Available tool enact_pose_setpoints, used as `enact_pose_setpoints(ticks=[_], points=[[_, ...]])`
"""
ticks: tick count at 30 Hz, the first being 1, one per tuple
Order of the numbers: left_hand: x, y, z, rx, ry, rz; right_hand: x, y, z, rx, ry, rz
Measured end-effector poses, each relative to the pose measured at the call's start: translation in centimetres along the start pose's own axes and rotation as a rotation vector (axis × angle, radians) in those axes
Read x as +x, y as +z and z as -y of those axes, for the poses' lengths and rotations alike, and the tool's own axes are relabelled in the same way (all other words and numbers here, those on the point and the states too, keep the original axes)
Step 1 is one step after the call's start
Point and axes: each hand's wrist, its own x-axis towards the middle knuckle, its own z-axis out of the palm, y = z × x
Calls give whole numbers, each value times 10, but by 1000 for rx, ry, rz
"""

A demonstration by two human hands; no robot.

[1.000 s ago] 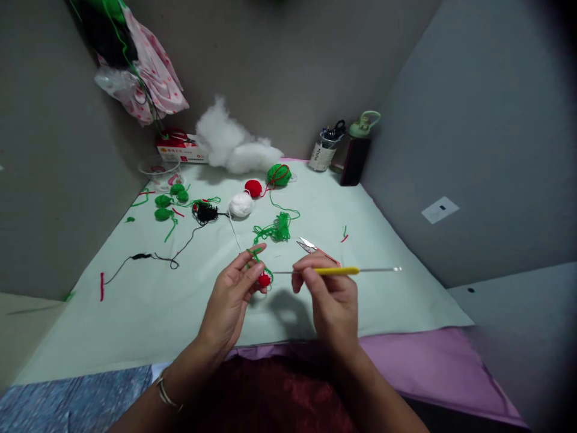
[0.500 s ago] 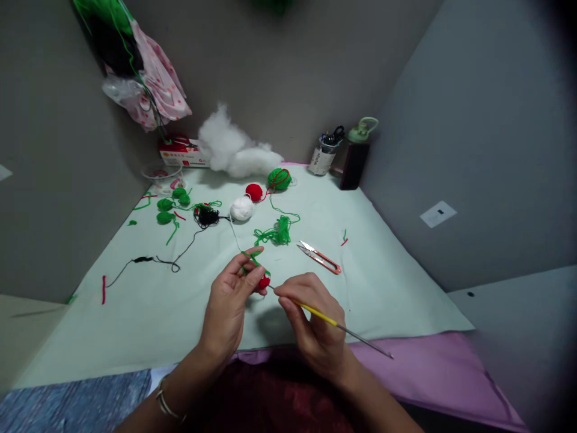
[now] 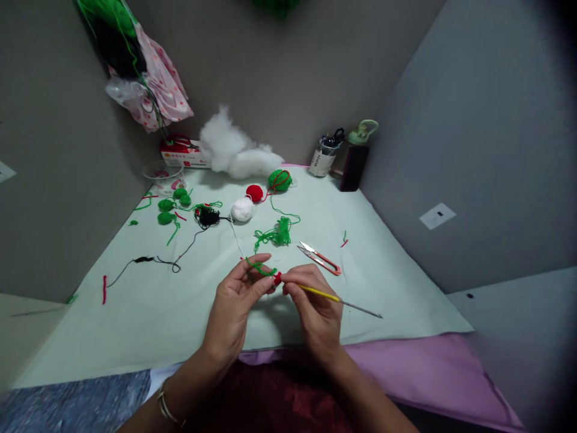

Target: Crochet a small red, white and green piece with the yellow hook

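My left hand [image 3: 237,297] pinches a small red and green crochet piece [image 3: 277,278] between thumb and fingers. Green yarn [image 3: 259,264] runs over the raised index finger of that hand. My right hand [image 3: 315,307] is closed round a crochet hook [image 3: 320,293] with a yellow grip, held like a pen. Its rear metal shaft points to the lower right, while the front tip is hidden at the crochet piece. The fingertips of both hands nearly meet there. Beyond them lies a loose bundle of green yarn [image 3: 279,233].
Thread snips [image 3: 320,258] lie right of the hands. Farther back are a white yarn ball [image 3: 242,209], a red ball [image 3: 255,193], a green ball [image 3: 280,180] and white stuffing [image 3: 234,150]. Black yarn [image 3: 207,216] is at left; a pen cup [image 3: 323,157] stands near the wall.
Both hands have shifted slightly, the left one rightward with the crochet piece. The fingertips are closer together, and the hook lies at a flatter angle with its front tip now hidden.
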Motion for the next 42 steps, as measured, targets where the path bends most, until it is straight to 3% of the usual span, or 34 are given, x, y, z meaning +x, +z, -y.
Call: enact_pose_setpoints(ticks=[10,16,27,36,42], points=[[1,1,-7,-54,35,-68,-3,1,-1,6,18,3],[-2,0,-7,-98,-74,-49,-1,3,-4,242,164,-32],[0,-3,-3,44,19,-12,2,6,-11,498,306,-43],[-1,-7,0,150,38,41,2,6,-14,530,342,-27],[2,-10,-10,165,-58,171,6,4,-18,564,373,39]])
